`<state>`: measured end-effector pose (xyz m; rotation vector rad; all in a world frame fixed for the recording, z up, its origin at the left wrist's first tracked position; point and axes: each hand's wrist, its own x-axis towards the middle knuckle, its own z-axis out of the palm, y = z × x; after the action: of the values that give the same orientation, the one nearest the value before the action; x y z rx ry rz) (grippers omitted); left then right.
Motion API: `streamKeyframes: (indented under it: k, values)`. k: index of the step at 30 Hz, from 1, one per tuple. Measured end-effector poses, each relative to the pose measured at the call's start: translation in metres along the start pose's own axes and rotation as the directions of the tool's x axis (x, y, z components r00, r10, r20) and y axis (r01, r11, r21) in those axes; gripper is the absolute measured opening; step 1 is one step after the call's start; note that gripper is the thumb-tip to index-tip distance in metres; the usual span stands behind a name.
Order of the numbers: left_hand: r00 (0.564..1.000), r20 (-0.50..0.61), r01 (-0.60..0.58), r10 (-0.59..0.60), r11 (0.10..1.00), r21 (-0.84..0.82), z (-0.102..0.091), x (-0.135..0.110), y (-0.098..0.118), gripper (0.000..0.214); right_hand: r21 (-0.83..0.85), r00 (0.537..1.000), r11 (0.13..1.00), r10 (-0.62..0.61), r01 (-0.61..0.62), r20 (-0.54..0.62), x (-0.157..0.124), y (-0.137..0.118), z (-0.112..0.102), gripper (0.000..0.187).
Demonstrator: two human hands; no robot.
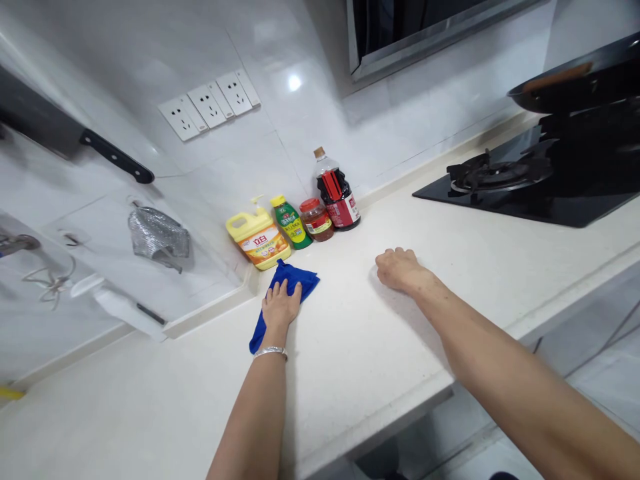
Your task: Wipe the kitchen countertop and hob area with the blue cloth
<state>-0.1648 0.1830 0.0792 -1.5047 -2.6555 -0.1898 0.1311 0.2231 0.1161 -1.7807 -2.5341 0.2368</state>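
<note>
My left hand (281, 303) lies flat with fingers stretched out on a blue cloth (295, 280), pressing it on the pale countertop (360, 347); a silver bracelet sits on that wrist. The cloth lies just in front of a yellow detergent bottle (257, 240). My right hand (399, 268) rests on the counter to the right, fingers curled under in a loose fist with nothing visible in it, about a hand's width from the cloth.
Against the wall stand a green bottle (290, 223), a red-lidded jar (316, 219) and a dark soy sauce bottle (336, 193). A black gas hob (520, 183) with a pan (575, 83) sits at right. A knife (75, 143), scrubber (157, 237) and sockets (207, 105) are on the wall.
</note>
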Motion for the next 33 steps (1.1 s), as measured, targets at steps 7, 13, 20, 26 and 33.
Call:
streamKeyframes:
  k: [7,13,20,26,33]
  values:
    - [0.999,-0.003,0.046,-0.046,0.999,0.022,-0.005,-0.006,-0.017,0.08,0.014,1.0,1.0,0.001,-0.001,0.005,0.002,-0.001,0.003,0.044]
    - [0.996,-0.015,0.087,-0.087,0.995,0.039,-0.007,-0.011,-0.039,0.077,0.025,1.0,1.0,-0.007,0.007,0.012,0.002,-0.002,0.004,0.044]
    - [0.995,-0.032,0.093,-0.092,0.995,0.039,-0.007,-0.024,-0.052,0.076,0.02,1.0,1.0,-0.006,0.006,0.006,0.002,-0.001,0.005,0.045]
    - [0.995,-0.037,0.091,-0.09,0.995,0.035,-0.006,-0.034,-0.062,0.077,0.007,1.0,1.0,-0.007,0.007,0.008,0.005,-0.001,0.009,0.044]
    - [0.997,-0.014,0.074,-0.073,0.995,0.068,-0.008,-0.051,-0.072,0.076,0.021,1.0,1.0,-0.004,0.003,0.011,0.004,-0.003,0.007,0.044]
